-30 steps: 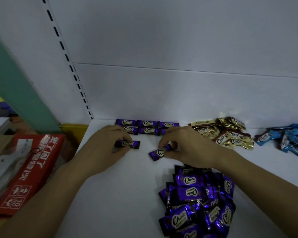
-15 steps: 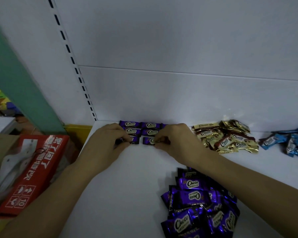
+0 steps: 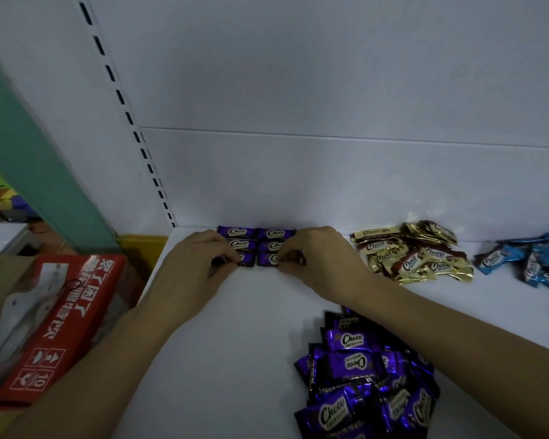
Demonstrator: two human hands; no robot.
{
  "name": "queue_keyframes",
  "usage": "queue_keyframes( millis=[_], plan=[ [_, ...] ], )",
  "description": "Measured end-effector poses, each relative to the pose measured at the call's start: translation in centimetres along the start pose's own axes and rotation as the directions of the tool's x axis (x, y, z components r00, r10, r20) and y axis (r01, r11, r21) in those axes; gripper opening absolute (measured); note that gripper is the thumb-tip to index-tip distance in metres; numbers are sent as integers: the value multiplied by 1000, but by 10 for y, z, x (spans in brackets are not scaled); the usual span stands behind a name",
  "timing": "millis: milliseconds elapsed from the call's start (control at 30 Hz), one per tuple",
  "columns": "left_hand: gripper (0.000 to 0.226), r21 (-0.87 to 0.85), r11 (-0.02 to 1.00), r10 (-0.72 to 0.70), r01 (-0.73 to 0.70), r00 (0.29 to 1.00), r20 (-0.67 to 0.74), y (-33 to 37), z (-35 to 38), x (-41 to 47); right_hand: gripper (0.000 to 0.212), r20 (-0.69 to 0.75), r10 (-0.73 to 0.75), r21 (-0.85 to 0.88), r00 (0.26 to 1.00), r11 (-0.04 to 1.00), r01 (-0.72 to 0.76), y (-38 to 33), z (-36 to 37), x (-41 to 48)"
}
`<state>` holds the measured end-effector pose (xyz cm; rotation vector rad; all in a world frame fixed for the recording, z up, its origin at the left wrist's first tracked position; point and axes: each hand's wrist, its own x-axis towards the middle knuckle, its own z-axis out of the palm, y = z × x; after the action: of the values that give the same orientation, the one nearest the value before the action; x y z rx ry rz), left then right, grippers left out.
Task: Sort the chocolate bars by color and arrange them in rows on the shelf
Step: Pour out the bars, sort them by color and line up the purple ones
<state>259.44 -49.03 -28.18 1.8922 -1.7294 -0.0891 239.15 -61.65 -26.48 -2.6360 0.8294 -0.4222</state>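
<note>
Chocolate bars (image 3: 351, 340), small oblong packets in shiny, crinkled foil, lie grouped by colour on a smooth, flat white shelf (image 3: 222, 359) with a plain white back panel (image 3: 330, 90). Left of the shelf sits a red cardboard carton (image 3: 61, 327) printed with white symbols. At the near right, a loose purple heap (image 3: 346, 413) overlaps untidily. Farther back on the right lies a gold heap (image 3: 415, 258), and beside it a blue heap (image 3: 533, 261) at the picture's edge. Two bare forearms reach to the back of the shelf, where purple bars form tidy rows (image 3: 254, 237), their edges touching. The left hand (image 3: 200, 264), fingers curled, pinches the left front bar (image 3: 246, 259). The right hand (image 3: 324, 258) pinches the right front bar (image 3: 268, 258) between thumb and fingertips. Both bars lie flat, side by side, against the row behind.
</note>
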Motion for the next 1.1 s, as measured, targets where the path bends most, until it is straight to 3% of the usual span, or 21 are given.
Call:
queue_keyframes(
  millis=[267, 367, 500, 633, 767, 933, 1033, 1100],
  plan=[
    [14, 23, 1000, 18, -17, 999, -39, 4, -1, 0, 17, -80, -23, 73, 997, 997, 28, 15, -39, -29],
    [12, 6, 999, 44, -44, 997, -62, 13, -2, -2, 16, 4, -41, 38, 999, 998, 41, 33, -58, -57],
    [17, -111, 986, 136, -126, 987, 84, 37, 4, -10, 22, 237, -65, -52, 969, 995, 79, 54, -71, -87],
    [20, -213, 967, 196, -137, 937, 290, 69, 10, -18, 30, 308, -41, -81, 950, 994, 69, 55, -77, -98],
    [24, -242, 957, 252, -160, 871, 422, 96, 12, -20, 38, 252, -10, -137, 968, 990, 46, 51, -68, -102],
    [27, -138, 963, 265, -229, 889, 373, 110, 31, -8, 28, 212, -15, -102, 977, 994, 38, 55, -67, -99],
    [31, -131, 959, 282, -251, 885, 370, 119, 43, -5, 14, 60, -44, -1, 997, 999, 44, 55, -70, -102],
    [35, -111, 967, 256, -231, 884, 390, 122, 47, -5, 20, -60, -62, 36, 996, 997, 65, 57, -69, -102]
  ],
)
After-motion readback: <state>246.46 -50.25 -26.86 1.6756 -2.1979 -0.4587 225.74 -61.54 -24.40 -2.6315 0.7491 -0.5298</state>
